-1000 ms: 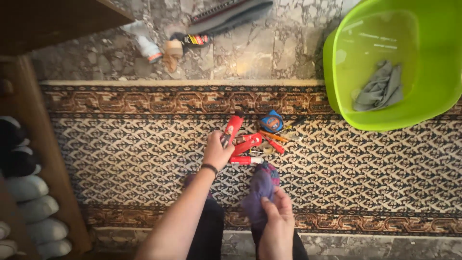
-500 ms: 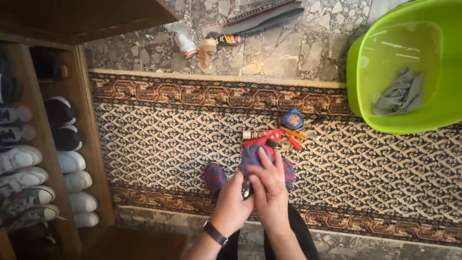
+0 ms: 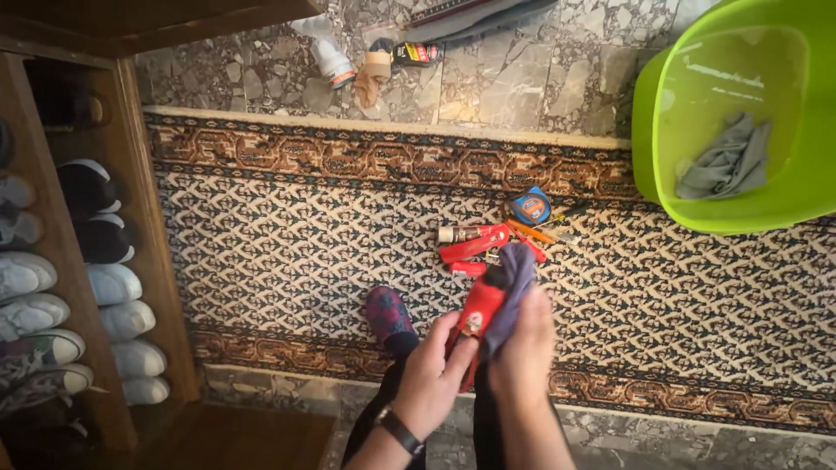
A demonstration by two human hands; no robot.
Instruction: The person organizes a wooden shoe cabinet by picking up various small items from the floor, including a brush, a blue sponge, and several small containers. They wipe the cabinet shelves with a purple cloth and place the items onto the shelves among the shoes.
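Centrally, the left hand (image 3: 433, 370) gripped a red tube (image 3: 478, 315) from below, while the right hand (image 3: 522, 348) closed a purple cloth (image 3: 512, 280) against the tube's right side. Both were held above the rug (image 3: 287, 244), near a tool pile (image 3: 492, 237). Far right stood a green tub (image 3: 662, 122); shoes (image 3: 52, 287) lined the left rack.

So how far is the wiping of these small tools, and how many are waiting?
In hand: the left hand holds a red tube while the right hand presses a purple cloth on it. Nothing shows which items are already wiped. Left on the patterned rug: a pile of red tools and a blue tape measure, too cluttered to count.
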